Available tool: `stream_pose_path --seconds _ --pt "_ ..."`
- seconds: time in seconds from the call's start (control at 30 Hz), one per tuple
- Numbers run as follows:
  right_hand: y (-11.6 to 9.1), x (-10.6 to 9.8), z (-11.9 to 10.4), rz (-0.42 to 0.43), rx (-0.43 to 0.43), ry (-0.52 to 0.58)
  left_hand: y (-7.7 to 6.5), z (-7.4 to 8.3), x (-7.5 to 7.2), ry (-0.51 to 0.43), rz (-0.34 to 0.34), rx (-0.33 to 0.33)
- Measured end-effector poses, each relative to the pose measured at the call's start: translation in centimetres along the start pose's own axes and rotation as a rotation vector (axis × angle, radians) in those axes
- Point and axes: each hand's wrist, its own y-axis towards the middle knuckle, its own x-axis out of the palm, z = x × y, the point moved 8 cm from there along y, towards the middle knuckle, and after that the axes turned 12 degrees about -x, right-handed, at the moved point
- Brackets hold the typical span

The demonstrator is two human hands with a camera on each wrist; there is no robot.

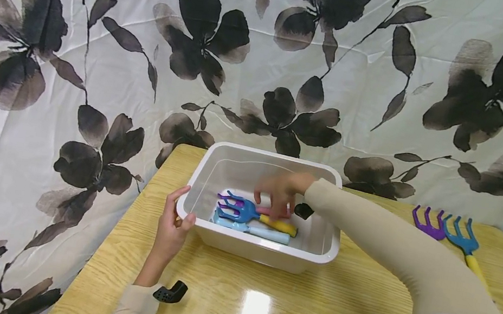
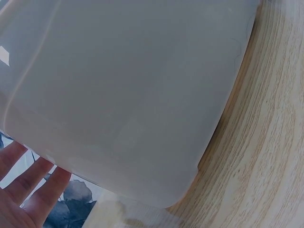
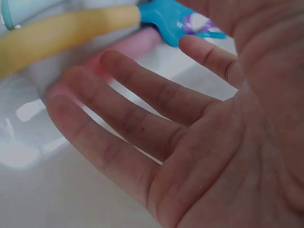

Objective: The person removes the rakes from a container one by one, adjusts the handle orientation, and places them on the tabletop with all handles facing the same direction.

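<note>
A white plastic bin [image 1: 238,243] stands on the table, with several small toy garden rakes lying inside. On top is a blue rake with a yellow handle [image 1: 277,225]; a purple rake with a pink handle lies partly under it, and a light blue rake [image 1: 269,235] lies nearest the front wall. My left hand [image 1: 170,232] grips the bin's front left corner, thumb at the front rim and fingers along the left side. Inside the bin, my right hand [image 1: 281,192] hangs over the handles, its fingers spread and holding nothing; the pink handle [image 3: 137,45] shows just beyond the fingertips.
To the right of the bin, a purple rake [image 1: 428,223] and a blue rake [image 1: 463,240] with a yellow handle lie on the wooden table [image 1: 306,308], partly behind my right arm. A floral cloth [image 1: 255,70] hangs behind the table and along its left side.
</note>
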Motion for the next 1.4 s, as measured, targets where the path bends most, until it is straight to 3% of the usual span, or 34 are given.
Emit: stream_pose_path --seconds 0.27,0.4,0.83,1.4 --pt "1.1 1.6 0.8 0.005 0.054 -0.012 0.0 0.1 0.1 0.002 -0.002 0.009" --pt "1.3 1.7 1.1 0.035 0.047 -0.011 0.1 0.1 -0.1 0.013 -0.001 0.006" --pt "2.1 2.4 0.7 0.022 0.030 -0.121 0.0 0.3 0.0 0.016 -0.001 0.009" --pt "2.4 2.5 1.0 0.013 0.007 -0.135 0.0 0.1 0.0 0.008 0.002 -0.009"
